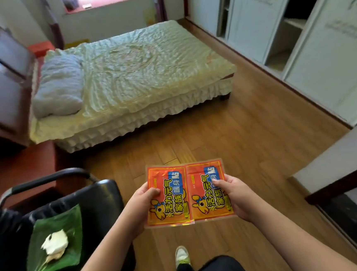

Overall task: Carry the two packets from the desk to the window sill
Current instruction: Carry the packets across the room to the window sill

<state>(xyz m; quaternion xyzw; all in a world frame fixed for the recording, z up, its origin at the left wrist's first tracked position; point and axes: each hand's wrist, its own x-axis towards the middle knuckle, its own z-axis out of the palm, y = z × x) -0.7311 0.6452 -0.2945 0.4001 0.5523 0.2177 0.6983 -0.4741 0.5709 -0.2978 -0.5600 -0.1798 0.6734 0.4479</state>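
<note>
Two packets held side by side above the floor.
Left hand (143, 200) clamped on left packet (167, 195); right hand (235, 192) clamped on right packet (208, 190).

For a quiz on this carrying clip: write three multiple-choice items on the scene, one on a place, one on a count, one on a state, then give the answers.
1. Where are the packets?
A. Lying on the bed
B. Held above the wooden floor
C. Lying on the chair seat

2. How many packets are held?
A. One
B. Two
C. Four

3. How are the packets held?
A. Stacked in one hand
B. Side by side, one hand at each outer edge
C. Rolled up in a fist

Answers:
1 B: the packets hang in front of the person over the floor, short of the bed and right of the black chair.
2 B: two matching orange packets show, edges meeting in the middle.
3 B: the left hand grips the left packet's outer edge, and the right hand grips the right packet's.
</note>
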